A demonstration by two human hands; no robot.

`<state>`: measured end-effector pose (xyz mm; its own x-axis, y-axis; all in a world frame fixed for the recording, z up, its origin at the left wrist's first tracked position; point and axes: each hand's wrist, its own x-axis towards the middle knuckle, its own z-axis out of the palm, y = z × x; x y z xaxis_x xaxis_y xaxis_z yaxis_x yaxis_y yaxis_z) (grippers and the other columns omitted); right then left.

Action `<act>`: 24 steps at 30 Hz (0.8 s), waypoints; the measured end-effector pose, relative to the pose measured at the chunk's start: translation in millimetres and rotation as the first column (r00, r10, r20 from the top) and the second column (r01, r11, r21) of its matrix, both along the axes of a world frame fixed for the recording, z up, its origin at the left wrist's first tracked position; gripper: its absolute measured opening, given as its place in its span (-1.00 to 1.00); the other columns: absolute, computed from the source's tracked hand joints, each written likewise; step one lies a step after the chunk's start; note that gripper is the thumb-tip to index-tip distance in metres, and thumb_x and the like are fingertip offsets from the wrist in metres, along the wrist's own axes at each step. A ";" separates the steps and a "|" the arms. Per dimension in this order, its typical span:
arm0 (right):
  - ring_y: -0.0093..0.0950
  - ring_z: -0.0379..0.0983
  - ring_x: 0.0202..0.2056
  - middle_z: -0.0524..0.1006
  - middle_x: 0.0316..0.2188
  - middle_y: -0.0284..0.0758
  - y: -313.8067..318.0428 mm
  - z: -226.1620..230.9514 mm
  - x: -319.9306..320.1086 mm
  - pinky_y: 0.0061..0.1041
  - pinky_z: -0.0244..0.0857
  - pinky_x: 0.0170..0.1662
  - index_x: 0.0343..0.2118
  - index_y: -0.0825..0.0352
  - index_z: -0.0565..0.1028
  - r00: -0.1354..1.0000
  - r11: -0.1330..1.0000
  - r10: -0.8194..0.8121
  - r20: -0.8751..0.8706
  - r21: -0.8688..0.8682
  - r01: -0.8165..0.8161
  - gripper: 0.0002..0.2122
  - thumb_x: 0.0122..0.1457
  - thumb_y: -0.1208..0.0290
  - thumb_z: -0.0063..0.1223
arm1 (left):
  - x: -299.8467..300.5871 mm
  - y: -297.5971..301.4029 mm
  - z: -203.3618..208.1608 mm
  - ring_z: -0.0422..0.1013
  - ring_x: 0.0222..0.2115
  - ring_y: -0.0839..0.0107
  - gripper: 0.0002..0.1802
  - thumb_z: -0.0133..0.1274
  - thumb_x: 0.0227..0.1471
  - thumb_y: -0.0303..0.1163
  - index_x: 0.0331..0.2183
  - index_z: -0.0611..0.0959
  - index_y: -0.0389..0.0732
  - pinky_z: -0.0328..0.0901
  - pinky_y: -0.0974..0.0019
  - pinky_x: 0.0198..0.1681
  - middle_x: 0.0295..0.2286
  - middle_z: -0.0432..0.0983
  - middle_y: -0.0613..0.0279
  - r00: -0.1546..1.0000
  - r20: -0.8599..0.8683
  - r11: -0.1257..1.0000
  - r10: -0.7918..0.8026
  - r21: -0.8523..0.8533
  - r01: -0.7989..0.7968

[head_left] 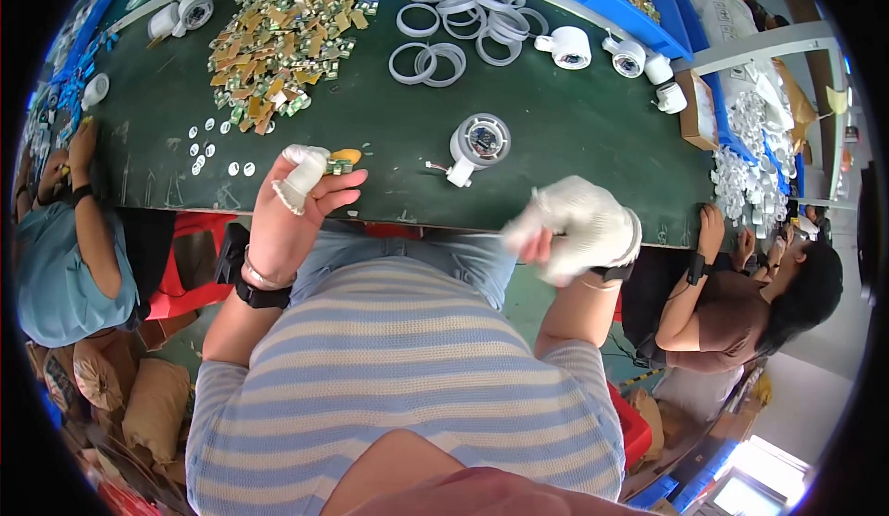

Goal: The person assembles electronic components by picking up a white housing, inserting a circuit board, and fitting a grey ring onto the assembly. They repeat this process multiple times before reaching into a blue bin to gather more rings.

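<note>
My left hand [294, 206], with white cloth over a thumb and finger, pinches a small green circuit board [341, 166] with an orange-yellow tab, just above the table's near edge. To its right, a round white lamp-like housing [483, 141] with a clear face and a side stub lies on the table, short wires coming out by the stub. My right hand [579, 224], in a white knitted glove, is held right of and nearer than the housing. Its fingers are curled in and partly blurred; whatever may be in them is hidden.
A heap of small circuit boards [278, 39] covers the back left of the green table [370, 99]. Small white discs [210, 150] lie nearer. Grey rings [463, 7] and more white housings [567, 47] stand behind, before blue bins [611, 2]. Co-workers sit at left [69, 266] and right [732, 308].
</note>
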<state>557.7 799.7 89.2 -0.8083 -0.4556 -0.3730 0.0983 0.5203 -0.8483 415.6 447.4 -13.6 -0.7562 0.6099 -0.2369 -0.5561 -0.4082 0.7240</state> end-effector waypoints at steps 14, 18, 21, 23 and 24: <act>0.09 0.20 0.36 0.19 0.41 0.06 -33.9 -39.8 -25.0 0.07 0.22 0.30 0.49 0.22 0.05 0.204 0.147 -0.979 -0.021 -0.766 0.626 0.18 -0.06 -0.47 0.25 | -1.8 0.4 -5.3 0.55 -0.07 0.17 -0.68 -0.02 0.40 -0.34 0.08 0.50 -0.30 0.45 0.15 0.06 -0.02 0.55 -0.01 0.994 0.049 0.994 0.102 0.031 -0.103; 0.07 0.39 0.21 0.30 0.33 0.13 -12.6 -28.9 -8.0 0.03 0.48 0.07 0.45 0.23 0.13 0.857 -0.170 -0.440 0.269 -0.962 0.215 0.05 0.08 -0.53 0.00 | 0.0 1.0 -4.2 0.54 -0.09 0.21 -0.68 -0.01 0.40 -0.33 0.07 0.51 -0.29 0.44 0.20 0.02 -0.03 0.56 0.03 0.994 0.053 0.996 0.092 0.013 -0.092; 0.02 0.58 0.00 0.38 0.23 0.25 7.1 -42.4 -11.2 -0.26 0.58 -0.28 0.23 0.37 0.43 0.995 -0.037 -0.098 -0.019 -0.999 -0.023 -0.02 0.06 -0.55 0.02 | 1.8 3.1 -1.1 0.54 -0.10 0.23 -0.69 -0.01 0.41 -0.32 0.06 0.51 -0.29 0.43 0.23 -0.02 -0.03 0.56 0.04 0.994 0.057 0.995 0.096 -0.002 -0.096; 0.10 0.53 0.06 0.41 0.19 0.27 1.7 -42.8 -3.2 -0.14 0.58 -0.17 0.28 0.38 0.38 0.954 0.159 -0.298 0.031 -0.984 0.082 -0.04 0.02 -0.40 0.20 | 1.3 2.3 -2.1 0.53 -0.10 0.23 -0.68 0.00 0.40 -0.32 0.07 0.51 -0.29 0.42 0.24 -0.03 -0.03 0.55 0.04 0.994 0.061 0.996 0.093 0.006 -0.094; 0.17 0.48 0.12 0.44 0.15 0.30 -2.2 -42.2 -0.5 -0.02 0.58 -0.07 0.33 0.38 0.34 0.870 0.324 -0.491 0.033 -0.921 0.218 -0.03 -0.01 -0.25 0.38 | 0.9 2.5 -2.7 0.53 -0.10 0.24 -0.68 0.00 0.40 -0.32 0.07 0.51 -0.29 0.42 0.25 -0.04 -0.02 0.55 0.05 0.994 0.063 0.996 0.090 0.015 -0.091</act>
